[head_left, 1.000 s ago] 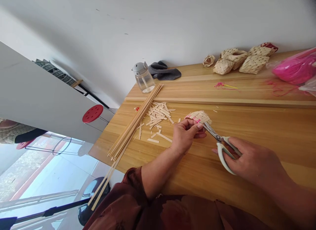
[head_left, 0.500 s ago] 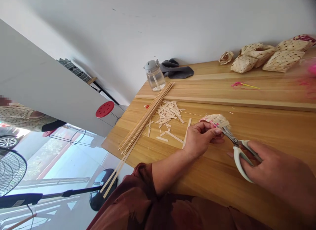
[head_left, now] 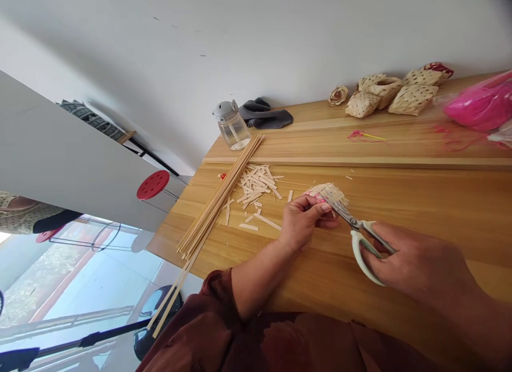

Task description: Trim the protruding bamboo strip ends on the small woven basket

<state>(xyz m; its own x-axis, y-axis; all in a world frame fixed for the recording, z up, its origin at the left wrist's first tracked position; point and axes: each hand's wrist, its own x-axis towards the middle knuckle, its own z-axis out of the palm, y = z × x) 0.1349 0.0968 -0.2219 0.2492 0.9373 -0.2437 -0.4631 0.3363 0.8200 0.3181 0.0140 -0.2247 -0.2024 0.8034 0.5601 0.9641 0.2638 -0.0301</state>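
My left hand pinches a small woven strip piece, pale bamboo or palm with pink marks along one edge. My right hand grips white-handled scissors through the loops. Their steel blades reach the woven piece's lower edge, next to my left fingertips. Whether the blades are cutting is hidden by the fingers and the weave. Beside my left wrist lie loose cut strips and a bundle of long thin wooden strips.
The wooden table carries a glass jar with grey lid, a grey cloth, several woven pouches and pink cord in a plastic bag. A red stool stands beyond the table's left edge, and a person sits further off.
The view has swung back to the left, as in the oldest frame. The woven piece, both hands and the scissors keep the same hold, with the blades still at the piece's edge.
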